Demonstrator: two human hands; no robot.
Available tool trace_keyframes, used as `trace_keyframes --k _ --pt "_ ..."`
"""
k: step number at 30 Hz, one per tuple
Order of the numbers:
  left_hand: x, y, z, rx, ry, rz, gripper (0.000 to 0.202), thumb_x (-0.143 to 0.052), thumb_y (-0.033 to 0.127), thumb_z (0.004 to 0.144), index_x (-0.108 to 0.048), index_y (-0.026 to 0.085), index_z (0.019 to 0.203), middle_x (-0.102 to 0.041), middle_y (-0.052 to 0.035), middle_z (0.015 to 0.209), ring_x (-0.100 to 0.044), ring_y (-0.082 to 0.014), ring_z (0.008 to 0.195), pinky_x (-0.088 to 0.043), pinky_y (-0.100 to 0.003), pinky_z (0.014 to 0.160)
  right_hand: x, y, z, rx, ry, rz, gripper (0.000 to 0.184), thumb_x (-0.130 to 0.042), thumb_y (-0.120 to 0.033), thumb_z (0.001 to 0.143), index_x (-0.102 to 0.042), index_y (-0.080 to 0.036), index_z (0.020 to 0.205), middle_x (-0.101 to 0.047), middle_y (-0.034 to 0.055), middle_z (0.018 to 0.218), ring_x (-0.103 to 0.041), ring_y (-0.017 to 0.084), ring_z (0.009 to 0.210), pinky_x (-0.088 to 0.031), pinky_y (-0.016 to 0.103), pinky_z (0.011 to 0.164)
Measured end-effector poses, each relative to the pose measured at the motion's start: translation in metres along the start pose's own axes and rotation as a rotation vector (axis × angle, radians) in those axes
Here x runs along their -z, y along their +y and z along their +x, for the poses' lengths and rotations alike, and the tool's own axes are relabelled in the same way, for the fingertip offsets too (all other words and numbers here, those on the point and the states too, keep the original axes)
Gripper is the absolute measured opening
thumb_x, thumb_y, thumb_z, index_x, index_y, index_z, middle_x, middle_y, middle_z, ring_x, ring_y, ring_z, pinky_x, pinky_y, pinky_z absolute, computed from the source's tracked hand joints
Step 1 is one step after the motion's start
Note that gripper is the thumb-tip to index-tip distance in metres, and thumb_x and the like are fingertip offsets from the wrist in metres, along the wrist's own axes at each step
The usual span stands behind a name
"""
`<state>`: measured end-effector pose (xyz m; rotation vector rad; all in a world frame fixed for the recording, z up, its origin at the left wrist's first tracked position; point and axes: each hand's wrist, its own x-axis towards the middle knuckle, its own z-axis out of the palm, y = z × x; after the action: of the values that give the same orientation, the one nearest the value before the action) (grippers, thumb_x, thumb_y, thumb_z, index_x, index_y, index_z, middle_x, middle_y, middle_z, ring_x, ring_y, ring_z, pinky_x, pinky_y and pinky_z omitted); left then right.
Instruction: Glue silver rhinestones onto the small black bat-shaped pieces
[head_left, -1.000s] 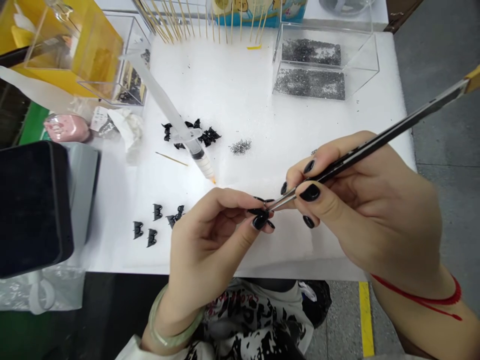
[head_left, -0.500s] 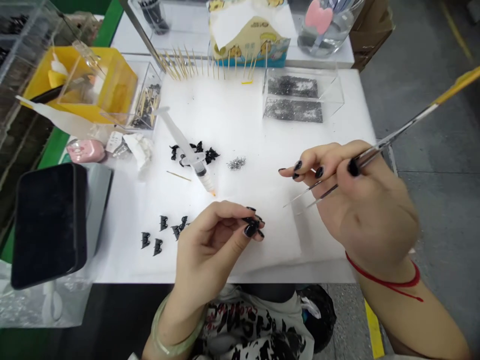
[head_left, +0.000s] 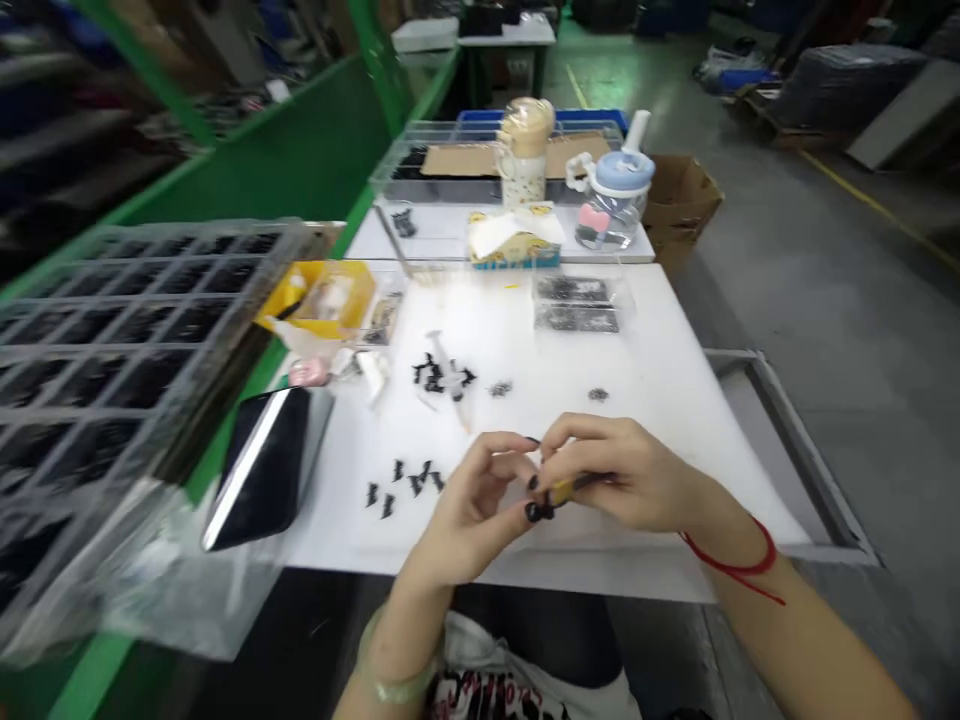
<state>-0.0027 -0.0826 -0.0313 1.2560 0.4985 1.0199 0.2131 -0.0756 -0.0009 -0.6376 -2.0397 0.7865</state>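
Note:
My left hand [head_left: 480, 510] is pinched at thumb and fingers on a small black piece [head_left: 548, 511], mostly hidden by the black-nailed fingertips. My right hand [head_left: 626, 470] meets it there, closed round the tweezers, whose yellow end [head_left: 561, 492] points at the black piece. Their metal tips are hidden. Several small black winged pieces [head_left: 388, 506] lie on the white tabletop left of my hands. Behind them, a syringe [head_left: 448, 372] rests across a heap of black pieces [head_left: 429, 375]. Two small piles of silvery bits lie beyond my hands, a left pile [head_left: 500, 388] and a right pile [head_left: 598, 395].
A phone [head_left: 259, 470] leans at the left edge beside a pink case [head_left: 308, 373]. Farther back are a yellow bin [head_left: 360, 290], a clear box with dark strips [head_left: 576, 318], a tissue pack [head_left: 517, 255] and drink bottles [head_left: 622, 185]. A compartment tray [head_left: 154, 345] flanks the table.
The view has tilted up and drawn back. My right hand has come left to my left hand, and the tweezers have turned from metal tips forward to yellow end toward the black piece.

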Motion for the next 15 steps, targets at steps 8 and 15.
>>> trace_keyframes --k 8,15 --pt "-0.004 -0.02 0.015 -0.295 0.161 0.375 0.038 -0.06 0.057 0.105 -0.062 0.021 0.117 -0.078 -0.013 0.092 -0.077 -0.0247 0.081 -0.065 -0.038 0.073 0.08 0.026 -0.035 -0.335 0.35 -0.579 0.018 -0.069 -0.046 0.098 -0.081 -0.036 0.088 -0.08 0.0083 0.083 -0.072 0.025 0.069 -0.049 0.034 0.05" --pt "0.036 0.034 -0.05 -0.293 0.272 0.883 0.025 -0.056 0.019 0.102 -0.076 0.023 0.116 -0.08 -0.0086 0.105 -0.077 -0.0223 0.095 -0.062 -0.035 0.088 0.138 0.063 -0.076 -1.097 0.259 -0.772 0.031 -0.071 -0.045 0.104 -0.07 -0.017 0.09 -0.064 -0.0045 0.072 -0.056 0.01 0.056 -0.052 0.025 0.057"
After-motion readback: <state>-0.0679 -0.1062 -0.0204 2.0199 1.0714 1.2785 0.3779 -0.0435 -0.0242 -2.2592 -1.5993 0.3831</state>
